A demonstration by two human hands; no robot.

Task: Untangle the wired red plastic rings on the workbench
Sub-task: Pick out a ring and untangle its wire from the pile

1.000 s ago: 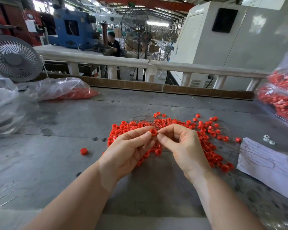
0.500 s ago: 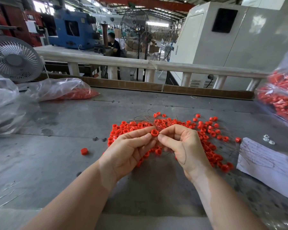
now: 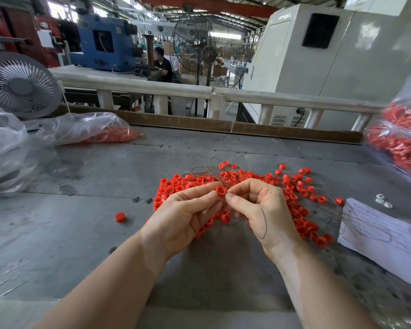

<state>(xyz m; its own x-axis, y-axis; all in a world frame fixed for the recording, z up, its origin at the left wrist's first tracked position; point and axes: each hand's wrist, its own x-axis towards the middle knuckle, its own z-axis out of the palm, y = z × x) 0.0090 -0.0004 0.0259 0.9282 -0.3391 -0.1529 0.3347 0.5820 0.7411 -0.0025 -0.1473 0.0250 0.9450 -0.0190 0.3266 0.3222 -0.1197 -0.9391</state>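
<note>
A heap of red plastic rings (image 3: 292, 198) strung on thin wires lies in the middle of the grey workbench (image 3: 81, 233). My left hand (image 3: 183, 217) pinches one red ring (image 3: 220, 191) between thumb and fingertips, lifted just above the heap. My right hand (image 3: 263, 210) pinches a thin wire right beside that ring, and a loop of wire hangs across its back. Both hands hide part of the heap beneath them.
One loose red ring (image 3: 120, 217) lies left of the heap. A white paper sheet (image 3: 384, 236) with stray wires lies at right, small white nuts (image 3: 382, 200) above it. Plastic bags of red rings sit at back left (image 3: 93, 131) and far right (image 3: 403, 143). A fan (image 3: 19, 86) stands back left.
My right hand has turned slightly, and a wire loop now lies across its back. My left hand keeps the same ring pinched in nearly the same place.
</note>
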